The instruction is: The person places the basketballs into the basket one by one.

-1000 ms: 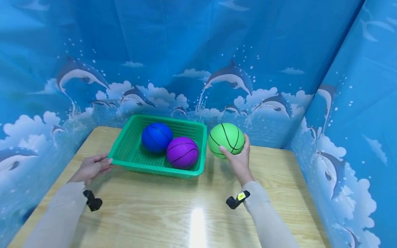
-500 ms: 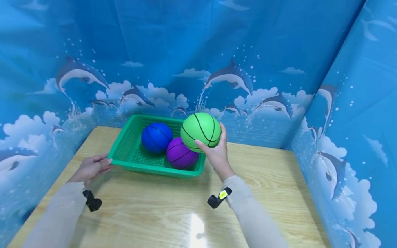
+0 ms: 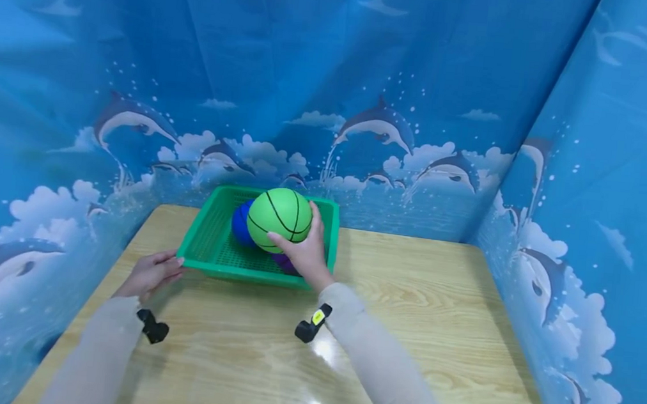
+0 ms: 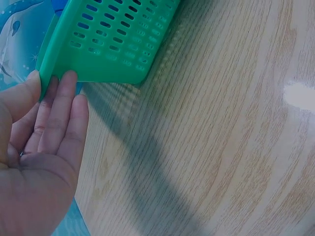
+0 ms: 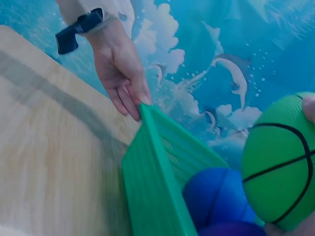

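Observation:
In the head view my right hand (image 3: 309,252) grips a light green ball with black basketball lines (image 3: 279,220), held over a green plastic basket (image 3: 259,277). A blue ball (image 3: 242,226) and a purple ball (image 3: 283,263) lie inside the basket, both partly hidden behind the green one. My left hand (image 3: 150,273) pinches the basket's near left corner. The left wrist view shows the thumb on the outer rim and the fingertips (image 4: 69,77) under it. Part of the green ball and a bit of my right hand's fingers appear at the right wrist view's edge.
The basket stands on a light wooden table (image 3: 418,313), towards its back left. Blue curtains (image 3: 325,54) printed with dolphins and clouds hang behind and at both sides. A black camera (image 3: 313,323) is strapped on each wrist.
My right hand has carried the green ball leftwards from beside the basket to above it, now covering parts of the blue and purple balls. My left hand stays at the corner.

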Demonstrator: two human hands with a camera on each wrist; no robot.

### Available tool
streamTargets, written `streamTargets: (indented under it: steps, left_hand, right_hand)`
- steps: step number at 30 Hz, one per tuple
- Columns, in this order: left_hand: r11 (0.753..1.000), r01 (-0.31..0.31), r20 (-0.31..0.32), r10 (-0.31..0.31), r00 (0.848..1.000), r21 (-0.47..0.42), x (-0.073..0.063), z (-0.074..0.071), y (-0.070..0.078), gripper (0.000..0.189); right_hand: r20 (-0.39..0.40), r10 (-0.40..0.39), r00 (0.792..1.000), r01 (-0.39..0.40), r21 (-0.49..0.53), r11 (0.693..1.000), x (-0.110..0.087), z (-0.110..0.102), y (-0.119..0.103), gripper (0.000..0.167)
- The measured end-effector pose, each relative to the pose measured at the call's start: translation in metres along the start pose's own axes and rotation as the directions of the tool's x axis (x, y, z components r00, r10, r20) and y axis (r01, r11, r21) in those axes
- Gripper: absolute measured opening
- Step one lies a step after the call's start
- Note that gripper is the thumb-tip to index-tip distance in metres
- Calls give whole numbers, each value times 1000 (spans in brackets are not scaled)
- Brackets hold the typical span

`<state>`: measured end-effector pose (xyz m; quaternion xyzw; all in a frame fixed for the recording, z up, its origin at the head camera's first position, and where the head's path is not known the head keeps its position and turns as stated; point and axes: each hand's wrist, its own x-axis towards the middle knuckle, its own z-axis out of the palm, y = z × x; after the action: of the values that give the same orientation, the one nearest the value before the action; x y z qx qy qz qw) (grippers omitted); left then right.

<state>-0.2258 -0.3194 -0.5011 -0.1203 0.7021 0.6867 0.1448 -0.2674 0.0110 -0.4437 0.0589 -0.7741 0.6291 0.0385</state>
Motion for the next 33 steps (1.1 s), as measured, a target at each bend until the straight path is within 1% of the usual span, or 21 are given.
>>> streamTargets:
  steps: [3,7,9,11,15,18,21,25,27,29,31,33]
  left_hand:
    - [1000,-10,-2,10,1000,4,1,0,-2,72]
    - [999,-28,-4,28,1000,33,6,3,0,72]
    - [999,-33,-3,33,999,35,7,4,1,72]
    - [998,-48,4,48,999,33,6,3,1,71]
    - [997,-70,10,70,997,27,3,-1,-2,71]
    - [997,-62,3,62,998,36,2,-1,-4,72]
    - [997,-48,-1,48,999,56,2,-1,-3,72]
    - [996,-37,-9,38,999,81,1,0,-2,71]
    - [996,-31,-15,32,999,85,0,0,-2,71]
    - [996,-25,-18,27,999,87,0,0,-2,71]
    - [996,-21,-20,23,1000,84,0,1,-2,71]
    - [996,-20,-24,22,999,86,-1,0,-2,71]
  right_hand:
    - [15,6,1000,-6,-19,1000,-2,10,0,105]
    - [36,-14,999,17,-74,997,-1,18,-1,107]
    - [42,-16,999,19,-78,997,-1,21,-3,107]
    - [41,-1,999,4,-68,998,0,27,-6,107]
    - [36,23,999,-21,-61,998,-1,44,-10,107]
    - [20,1,1000,0,-48,999,-4,57,-7,107]
    - [-11,-24,1000,24,-49,999,-9,69,2,108]
    - [-17,-27,999,25,-116,993,-16,80,18,111]
    - [-5,-26,1000,25,-163,986,-18,82,25,111]
    - [3,-53,999,52,-199,979,-18,82,28,111]
    - [25,-79,997,83,-252,964,-17,80,31,110]
    - [69,-97,993,114,-320,940,-15,78,34,111]
